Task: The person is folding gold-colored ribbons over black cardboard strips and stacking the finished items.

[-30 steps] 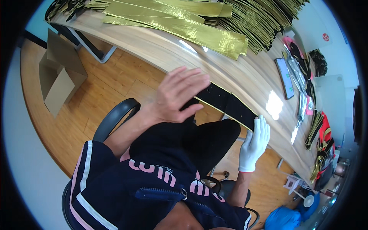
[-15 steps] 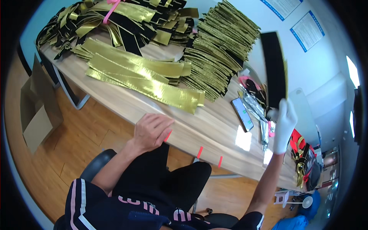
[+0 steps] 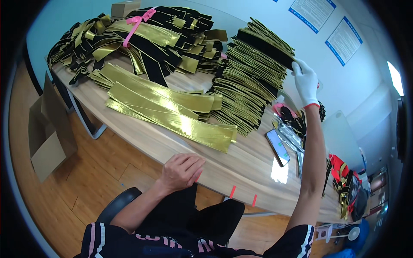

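At the far right of the table stands a tall stack of black-and-gold strips. One black strip lies slanted across its upper part, black face up. My right hand, in a white glove with a red cuff, is closed on that strip's right end, arm stretched out. My left hand, bare, rests at the table's near edge with its fingers folded together; nothing shows in it, though its underside is hidden. Beyond it several shiny gold strips lie overlapping, gold face up.
A bundle of black-and-gold strips, tied with a pink ribbon, fills the back left. To the right lie a phone and clear plastic packaging. Red tape marks line the near edge. A cardboard box stands on the floor, left.
My right hand has swung the black strip from upright at the right, away and leftward, down onto the stack. The left hand stays at the table edge. The whole view has shifted slightly.
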{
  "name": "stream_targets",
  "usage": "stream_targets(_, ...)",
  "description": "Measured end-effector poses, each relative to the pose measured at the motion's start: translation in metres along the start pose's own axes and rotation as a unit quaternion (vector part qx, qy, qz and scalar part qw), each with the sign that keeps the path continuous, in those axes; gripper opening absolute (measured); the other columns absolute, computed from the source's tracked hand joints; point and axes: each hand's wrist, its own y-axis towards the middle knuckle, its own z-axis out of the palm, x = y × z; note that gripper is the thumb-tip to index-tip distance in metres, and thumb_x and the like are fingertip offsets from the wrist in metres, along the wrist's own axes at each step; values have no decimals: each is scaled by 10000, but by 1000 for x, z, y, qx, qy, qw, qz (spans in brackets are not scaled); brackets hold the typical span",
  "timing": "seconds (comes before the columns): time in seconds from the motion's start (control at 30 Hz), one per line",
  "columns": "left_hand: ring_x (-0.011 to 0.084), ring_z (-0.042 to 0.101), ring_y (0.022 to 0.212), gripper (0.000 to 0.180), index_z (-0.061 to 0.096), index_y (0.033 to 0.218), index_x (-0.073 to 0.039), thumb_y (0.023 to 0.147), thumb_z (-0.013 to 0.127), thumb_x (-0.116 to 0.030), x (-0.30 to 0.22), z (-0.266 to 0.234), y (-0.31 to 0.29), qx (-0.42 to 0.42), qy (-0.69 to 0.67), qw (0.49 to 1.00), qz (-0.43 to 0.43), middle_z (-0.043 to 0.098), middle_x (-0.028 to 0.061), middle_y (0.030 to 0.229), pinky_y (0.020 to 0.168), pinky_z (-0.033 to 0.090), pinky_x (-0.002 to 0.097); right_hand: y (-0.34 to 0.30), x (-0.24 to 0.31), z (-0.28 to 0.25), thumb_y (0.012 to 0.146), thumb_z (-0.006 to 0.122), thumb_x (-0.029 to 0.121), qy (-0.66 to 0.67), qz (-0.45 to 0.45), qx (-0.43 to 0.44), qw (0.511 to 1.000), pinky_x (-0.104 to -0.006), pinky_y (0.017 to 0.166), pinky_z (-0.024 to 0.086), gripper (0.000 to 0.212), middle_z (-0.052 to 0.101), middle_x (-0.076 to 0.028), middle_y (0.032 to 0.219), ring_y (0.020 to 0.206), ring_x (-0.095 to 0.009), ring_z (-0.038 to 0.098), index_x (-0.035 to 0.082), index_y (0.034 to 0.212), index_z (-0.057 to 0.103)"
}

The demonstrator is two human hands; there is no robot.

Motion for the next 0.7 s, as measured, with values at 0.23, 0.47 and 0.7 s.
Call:
stream_targets(0.23,221,732,973,215,776,1083,-102,942,688,-237,-1,1,3,0,14,1000,-12,760,34,1003,807,550,359,44,-25,-3,1039,643,259,17,22,-56,998,-322,726,560,339,786,-142,959,763,-191,767,7,1245,739)
stream_targets(0.47,214,733,964,220,778,1075,-105,926,669,-224,-2,1,2,4,24,1000,-14,763,28,1004,795,547,355,138,-54,13,996,590,397,-53,43,-114,991,-476,969,536,422,748,-210,1169,1122,-419,695,94,1237,758)
stream_targets(0.7,208,733,954,263,779,1110,-110,898,677,-228,-5,2,1,8,17,1000,-16,764,21,1003,808,553,354,145,-67,53,997,586,422,-259,69,38,963,-507,1041,530,501,684,-204,1343,1227,-367,670,116,1386,660)
